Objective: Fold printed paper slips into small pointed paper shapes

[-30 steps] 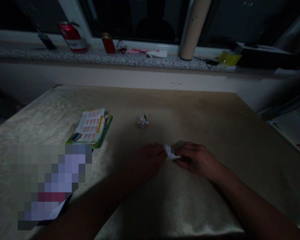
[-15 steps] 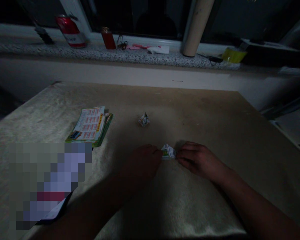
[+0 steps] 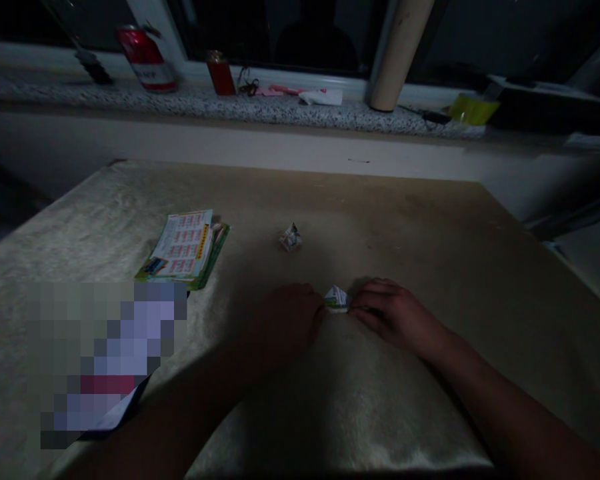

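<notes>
Between my two hands a small folded paper [image 3: 337, 301] with a pointed top and printed green and white faces stands low at the table surface. My left hand [image 3: 293, 315] closes on its left edge, the fingertips mostly hidden behind the back of the hand. On the other side, my right hand [image 3: 387, 310] pinches the right corner between thumb and fingers. Farther off, a second folded paper shape [image 3: 291, 238], star-like and printed, rests by itself on the table.
A stack of printed calendar cards [image 3: 183, 247] lies left of the hands. Nearer me is a phone-like device [image 3: 123, 360], its screen blurred out. On the speckled sill [image 3: 270, 115] stand a red can [image 3: 147, 60], a red lighter-like object [image 3: 221, 73] and a cardboard tube [image 3: 400, 57].
The folded paper between my hands now shows a more upright, fuller triangular face. Both hands stay at its sides with small finger shifts. The whole view has shifted slightly.
</notes>
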A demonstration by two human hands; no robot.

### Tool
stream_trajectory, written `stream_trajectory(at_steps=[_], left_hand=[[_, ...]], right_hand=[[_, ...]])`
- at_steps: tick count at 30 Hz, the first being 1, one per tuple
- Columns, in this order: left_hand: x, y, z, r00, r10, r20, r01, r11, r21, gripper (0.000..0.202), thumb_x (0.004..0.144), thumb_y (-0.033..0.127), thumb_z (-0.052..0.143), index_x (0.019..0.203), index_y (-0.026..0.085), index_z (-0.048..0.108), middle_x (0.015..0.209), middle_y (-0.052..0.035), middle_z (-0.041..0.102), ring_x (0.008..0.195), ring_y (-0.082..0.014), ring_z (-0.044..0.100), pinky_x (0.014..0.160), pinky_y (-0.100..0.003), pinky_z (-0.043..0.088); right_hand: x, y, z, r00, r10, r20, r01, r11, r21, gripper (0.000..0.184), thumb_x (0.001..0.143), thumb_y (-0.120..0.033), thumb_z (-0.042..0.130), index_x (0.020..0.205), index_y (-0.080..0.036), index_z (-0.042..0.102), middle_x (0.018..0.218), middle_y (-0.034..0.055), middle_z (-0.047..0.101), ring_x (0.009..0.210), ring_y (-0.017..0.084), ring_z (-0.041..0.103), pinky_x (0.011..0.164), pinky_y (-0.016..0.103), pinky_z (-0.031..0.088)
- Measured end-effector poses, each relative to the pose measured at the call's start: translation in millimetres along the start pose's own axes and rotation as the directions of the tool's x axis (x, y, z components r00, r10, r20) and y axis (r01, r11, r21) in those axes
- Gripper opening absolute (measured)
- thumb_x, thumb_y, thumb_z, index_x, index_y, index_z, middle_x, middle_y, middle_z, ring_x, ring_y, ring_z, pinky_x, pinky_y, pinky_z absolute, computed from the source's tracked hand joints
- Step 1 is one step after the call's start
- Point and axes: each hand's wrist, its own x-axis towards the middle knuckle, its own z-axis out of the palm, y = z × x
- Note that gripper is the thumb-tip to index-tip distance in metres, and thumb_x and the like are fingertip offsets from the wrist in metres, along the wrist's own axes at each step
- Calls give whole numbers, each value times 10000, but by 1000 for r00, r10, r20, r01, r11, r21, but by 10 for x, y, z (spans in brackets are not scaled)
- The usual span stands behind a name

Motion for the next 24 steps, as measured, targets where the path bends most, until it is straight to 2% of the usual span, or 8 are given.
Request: stream_trajectory(at_steps=[8, 16, 22, 24], left_hand=[[23, 55, -35, 996, -78, 31, 77, 997, 12, 224, 976, 239, 476, 908, 152, 671, 858, -71, 686, 741, -206, 642, 690, -326, 476], [48, 42, -13, 997, -77, 2, 77, 996, 49, 185, 971, 226, 480, 922, 152, 642, 852, -71, 702, 713, -192, 660, 635, -294, 457], [65, -12, 8, 990, -140, 10, 140, 989, -46, 157, 963, 283, 533, 958, 166, 639, 849, -58, 711, 720, -188, 667, 620, -276, 440], [61, -34, 8, 992, -125, 9, 125, 989, -83, 169, 942, 333, 578, 972, 179, 641, 873, -49, 711, 740, -193, 663, 638, -281, 446]], right_hand=[[63, -41, 25, 990, 132, -54, -124, 982, 140, 96, 928, -194, 622, 857, -201, 687, 825, 32, 703, 781, 171, 644, 752, 315, 494], [78, -51, 62, 980, 192, -54, -183, 973, 143, 125, 927, -178, 610, 815, -208, 656, 794, 18, 688, 748, 165, 635, 697, 290, 471], [86, -44, 72, 977, 212, -39, -206, 971, 123, 116, 928, -181, 602, 822, -205, 642, 793, 16, 681, 745, 167, 622, 683, 288, 458], [86, -47, 72, 976, 214, -42, -207, 970, 130, 111, 931, -187, 603, 829, -206, 640, 806, 15, 682, 759, 167, 624, 691, 288, 459]])
